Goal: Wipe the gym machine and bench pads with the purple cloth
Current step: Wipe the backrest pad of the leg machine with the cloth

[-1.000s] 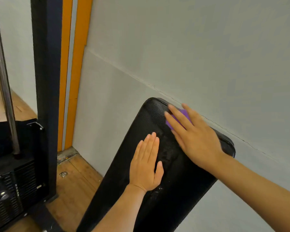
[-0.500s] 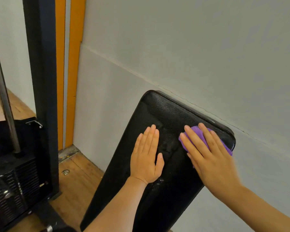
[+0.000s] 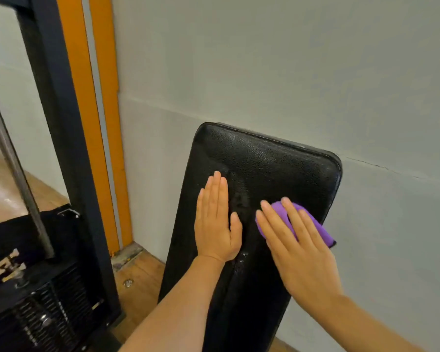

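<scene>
A black bench pad (image 3: pixel 269 161) leans upright against the grey wall, its textured surface wet in streaks down the middle. My left hand (image 3: pixel 217 222) lies flat on the pad's left half, fingers straight and together. My right hand (image 3: pixel 295 247) presses the purple cloth (image 3: pixel 313 224) flat against the pad's right side with straight, spread fingers. Most of the cloth is hidden under that hand; its edges stick out near the pad's right rim.
A black machine frame post (image 3: pixel 61 123) stands left of the pad, with a weight stack (image 3: pixel 36 321) and steel guide rod (image 3: pixel 15 168) beside it. An orange wall strip (image 3: pixel 97 123) runs behind. Wooden floor (image 3: pixel 137 275) shows between post and pad.
My right hand slid the cloth from the pad's top edge down along the right side and slightly inward. My left hand stayed flat in place.
</scene>
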